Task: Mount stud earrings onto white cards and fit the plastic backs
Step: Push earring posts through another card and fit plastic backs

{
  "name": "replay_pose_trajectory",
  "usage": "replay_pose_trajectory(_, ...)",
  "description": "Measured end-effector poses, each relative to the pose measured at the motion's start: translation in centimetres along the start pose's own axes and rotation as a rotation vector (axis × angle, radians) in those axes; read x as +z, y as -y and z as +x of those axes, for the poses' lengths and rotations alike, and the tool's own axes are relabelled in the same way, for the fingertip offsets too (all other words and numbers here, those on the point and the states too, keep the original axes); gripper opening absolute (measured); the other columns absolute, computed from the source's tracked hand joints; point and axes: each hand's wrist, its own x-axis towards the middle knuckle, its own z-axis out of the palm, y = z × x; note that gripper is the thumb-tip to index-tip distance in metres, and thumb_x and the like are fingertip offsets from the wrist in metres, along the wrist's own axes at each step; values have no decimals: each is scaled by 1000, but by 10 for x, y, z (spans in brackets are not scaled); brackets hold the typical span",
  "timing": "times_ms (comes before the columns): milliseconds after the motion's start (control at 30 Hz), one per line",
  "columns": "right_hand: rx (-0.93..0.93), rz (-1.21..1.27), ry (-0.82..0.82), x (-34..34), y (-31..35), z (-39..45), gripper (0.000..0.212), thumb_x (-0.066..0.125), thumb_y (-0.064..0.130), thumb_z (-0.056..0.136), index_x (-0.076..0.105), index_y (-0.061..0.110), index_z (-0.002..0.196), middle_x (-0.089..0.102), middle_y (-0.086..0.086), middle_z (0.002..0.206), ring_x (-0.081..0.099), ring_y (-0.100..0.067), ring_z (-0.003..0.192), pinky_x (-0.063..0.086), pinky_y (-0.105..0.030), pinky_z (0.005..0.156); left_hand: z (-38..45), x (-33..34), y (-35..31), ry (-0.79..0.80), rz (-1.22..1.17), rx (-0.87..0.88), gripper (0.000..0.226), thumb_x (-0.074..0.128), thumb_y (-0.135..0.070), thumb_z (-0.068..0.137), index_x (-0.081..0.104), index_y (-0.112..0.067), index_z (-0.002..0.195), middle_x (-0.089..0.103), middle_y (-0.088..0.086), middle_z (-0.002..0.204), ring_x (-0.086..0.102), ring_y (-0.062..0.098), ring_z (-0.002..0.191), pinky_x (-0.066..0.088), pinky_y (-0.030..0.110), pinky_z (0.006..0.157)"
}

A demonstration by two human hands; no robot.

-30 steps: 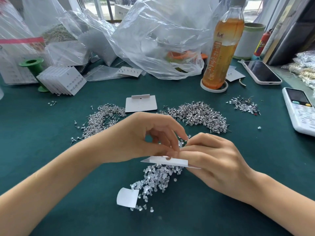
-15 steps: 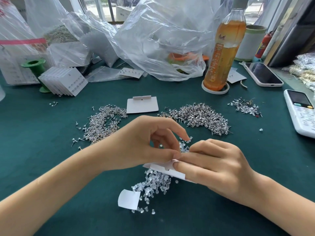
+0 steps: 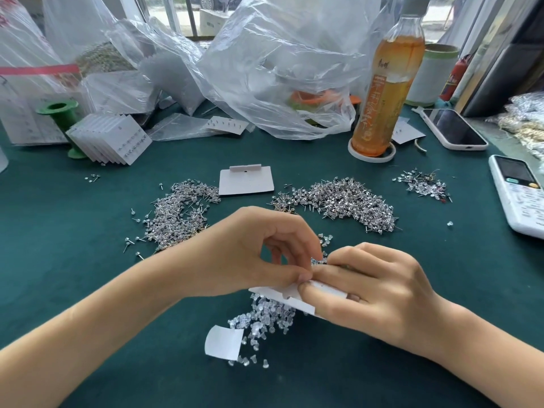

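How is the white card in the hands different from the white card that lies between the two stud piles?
The held card is pinched by both hands, left and right, and tilted above the plastic backs; the lying card rests flat, untouched, on the green table. The held card is mostly hidden; the lying card shows fully. Both are white.

head view | worn high, faces forward and down | close over green table [image 3: 73, 231]

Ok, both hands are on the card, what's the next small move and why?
Probably press the back home: the left hand and right hand pinch together at the card edge, held over the backs. Whether a back sits between the fingertips is hidden.
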Motion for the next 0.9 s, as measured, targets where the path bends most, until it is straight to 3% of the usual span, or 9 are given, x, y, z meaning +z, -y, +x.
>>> replay_pose_trajectory(100,-8,-10,-2,-1,0,1,29,72,-4,71,70,17,91,68,-1,72,60,-22,60,48,-30,50,1,0,-2,17,28,14,21,73,-2,79,67,-14,95,71,-6,83,67,8,79,47,17,72)
replay_pose_trajectory(300,0,-42,-30,3,2,0,38,77,-1,69,58,18,96,66,0,66,60,-22,60,49,-30,51,3,-2,-1,70,27,32,23,71,1,80,65,-11,99,70,-3,84,66,11,80,50,26,77)
replay_pose_trajectory(433,79,49,-69,0,-2,4,8,63,8,90,65,15,95,71,-2,78,62,-23,67,51,-29,57,4,-6,-2,15,-60,36,22,67,-3,84,63,-8,105,68,4,85,65,14,76,52,28,74)
replay_pose_trajectory(467,176,156,-88,0,-4,6,10,58,11,94,67,14,94,71,-1,81,62,-22,68,51,-28,59,6,-10,-2,-69,-102,47,19,61,-9,88,63,-7,107,67,6,86,64,14,79,52,28,76)
replay_pose_trajectory(533,567,452,-148,-5,-4,13,2,63,19,92,64,19,92,69,8,81,61,-11,71,50,-19,63,8,-21,-3,-333,-112,83,20,48,-17,95,62,-10,108,66,4,91,64,13,87,49,25,82)
replay_pose_trajectory(600,1011,764,-192,-7,-6,19,11,70,27,80,63,22,87,69,7,78,61,-4,67,48,-12,60,6,-29,-3,-505,73,146,20,48,-26,98,58,-21,115,63,-4,107,59,5,102,42,19,92)
replay_pose_trajectory(633,1155,912,-202,-8,-9,22,16,71,28,75,64,20,88,70,5,79,63,-6,67,49,-13,60,5,-29,-3,-499,243,176,28,50,-33,95,54,-25,122,59,-8,118,53,1,112,37,16,97)
replay_pose_trajectory(767,1337,1192,-165,-1,-19,35,34,71,27,68,66,13,98,74,-2,88,69,-13,80,53,-18,67,4,-17,4,-318,740,247,76,66,-53,77,39,-22,140,44,-6,141,35,7,131,23,22,111)
replay_pose_trajectory(900,1382,1365,-144,14,-17,56,36,72,27,67,66,16,101,75,-3,93,70,-15,84,56,-21,69,0,-26,13,-388,757,225,73,73,-43,76,45,-15,137,53,1,134,43,15,123,29,26,105)
